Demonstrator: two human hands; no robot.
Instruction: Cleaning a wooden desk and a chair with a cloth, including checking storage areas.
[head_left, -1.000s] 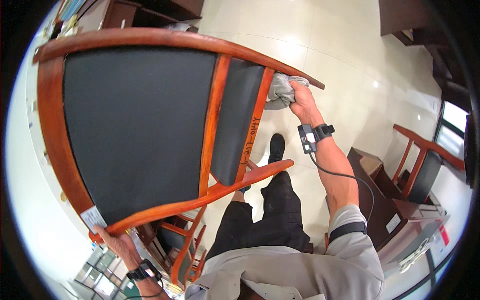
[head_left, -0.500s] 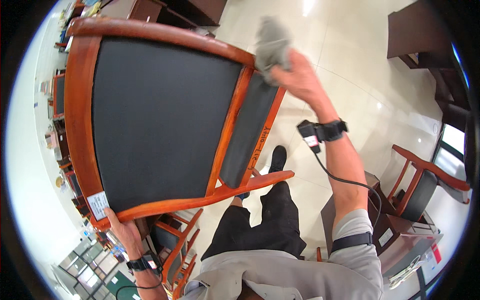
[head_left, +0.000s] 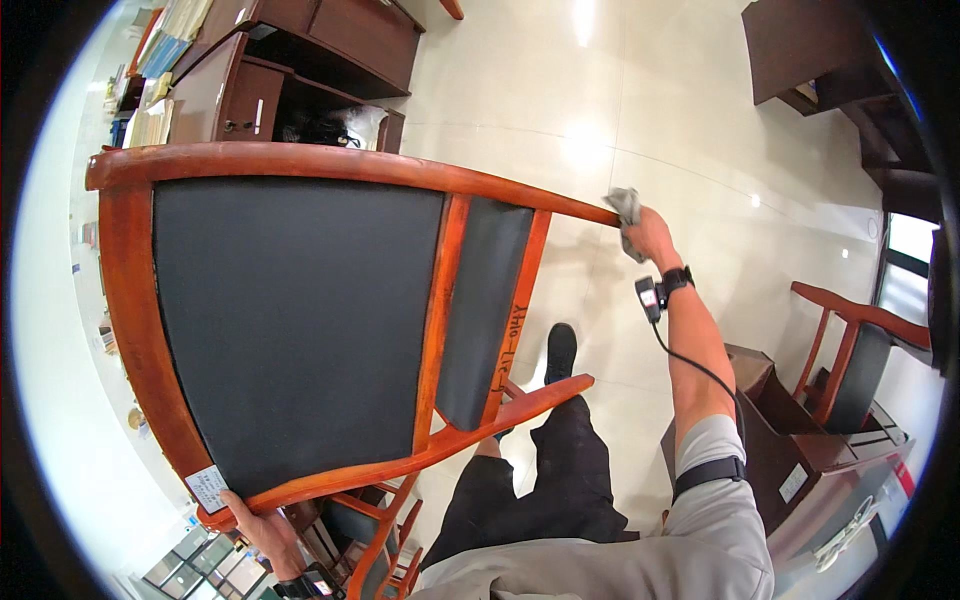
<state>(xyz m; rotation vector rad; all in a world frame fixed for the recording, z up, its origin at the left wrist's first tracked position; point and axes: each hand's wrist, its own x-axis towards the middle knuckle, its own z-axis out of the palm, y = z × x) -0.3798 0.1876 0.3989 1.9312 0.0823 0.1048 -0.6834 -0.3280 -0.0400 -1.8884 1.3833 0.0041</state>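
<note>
A reddish-brown wooden chair (head_left: 300,320) with black back panels is held up tilted, its back facing me. My left hand (head_left: 265,535) is closed around the near corner of its frame, thumb beside a white label (head_left: 208,489). My right hand (head_left: 652,238) is wrapped round a grey cloth (head_left: 625,205), which it presses on the tip of the chair's far leg (head_left: 570,206). The near leg (head_left: 545,392) points toward my knees. Dark handwriting marks the lower crossbar (head_left: 512,340). The fingers of my left hand behind the frame are hidden.
Dark brown desks (head_left: 330,45) with papers and books stand at the far left. Another desk (head_left: 800,60) is at the far right. More wooden chairs stand at right (head_left: 850,370) and below the held chair (head_left: 375,530). Shiny pale tiles (head_left: 690,180) cover the floor.
My right hand and the cloth have slid along the far side piece, rightward and nearer, to the leg's end. In the view, the chair and my left hand sit lower.
</note>
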